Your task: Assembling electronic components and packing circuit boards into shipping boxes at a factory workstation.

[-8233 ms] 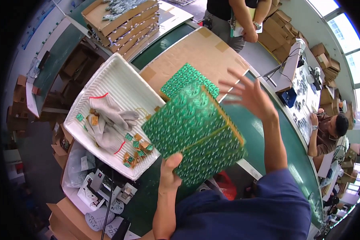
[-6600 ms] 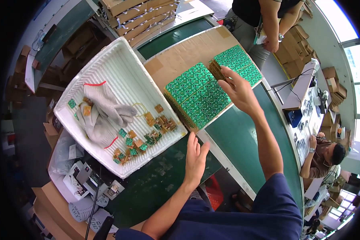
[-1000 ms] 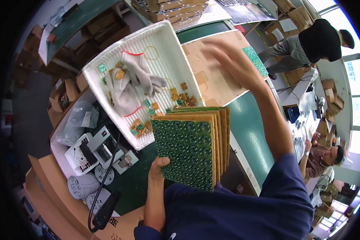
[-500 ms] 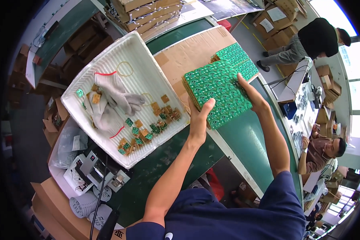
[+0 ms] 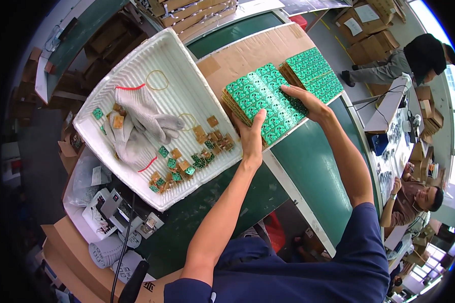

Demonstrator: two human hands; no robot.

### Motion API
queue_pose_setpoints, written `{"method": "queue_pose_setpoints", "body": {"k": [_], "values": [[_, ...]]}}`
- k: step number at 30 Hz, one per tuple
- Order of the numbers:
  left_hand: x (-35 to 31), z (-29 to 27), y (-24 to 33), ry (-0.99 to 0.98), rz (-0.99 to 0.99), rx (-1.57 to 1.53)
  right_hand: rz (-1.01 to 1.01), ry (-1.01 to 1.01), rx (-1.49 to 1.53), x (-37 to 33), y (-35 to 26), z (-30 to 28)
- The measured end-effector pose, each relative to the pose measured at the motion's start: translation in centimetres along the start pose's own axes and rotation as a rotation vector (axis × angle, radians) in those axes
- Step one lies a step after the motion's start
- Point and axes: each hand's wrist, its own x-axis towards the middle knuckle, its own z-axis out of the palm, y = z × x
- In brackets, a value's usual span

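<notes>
Both my hands hold a thick stack of green circuit board panels over the near part of a cardboard sheet. My left hand grips its near left side, thumb on the top panel and fingers hidden beneath or behind the edge. My right hand clasps the right side, its thumb also on top. Just beyond, a second stack of green panels lies on the cardboard. Whether the held stack rests on the cardboard, I cannot tell.
Left of my hands, a white foam tray contains grey work gloves, rubber bands and several small board pieces. The green tabletop extends right. A grey device stands lower left. Two people are off to the right.
My hands have carried the stack away from me and slightly left, closer alongside the second stack. Its top catches the light differently, and more of its layered left side shows.
</notes>
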Motion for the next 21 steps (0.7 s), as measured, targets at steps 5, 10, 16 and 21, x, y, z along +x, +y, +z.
{"method": "queue_pose_setpoints", "body": {"k": [5,10,16,21], "values": [[-0.6,0.2,-0.4,0.04,-0.024,0.057,-0.019,0.034,-0.159,-0.9,0.0,0.6],[-1.5,0.1,-0.7,0.138,-0.08,0.179,-0.186,0.044,-0.428,-0.2,0.0,0.8],[-10.4,-1.8,4.6,-0.106,-0.259,0.007,-0.46,0.353,-0.989,-5.2,1.8,0.7],[-21.3,-12.9,4.7,-0.149,-0.363,0.192,-0.363,-0.048,-0.686,-21.9,6.8,6.4]]}}
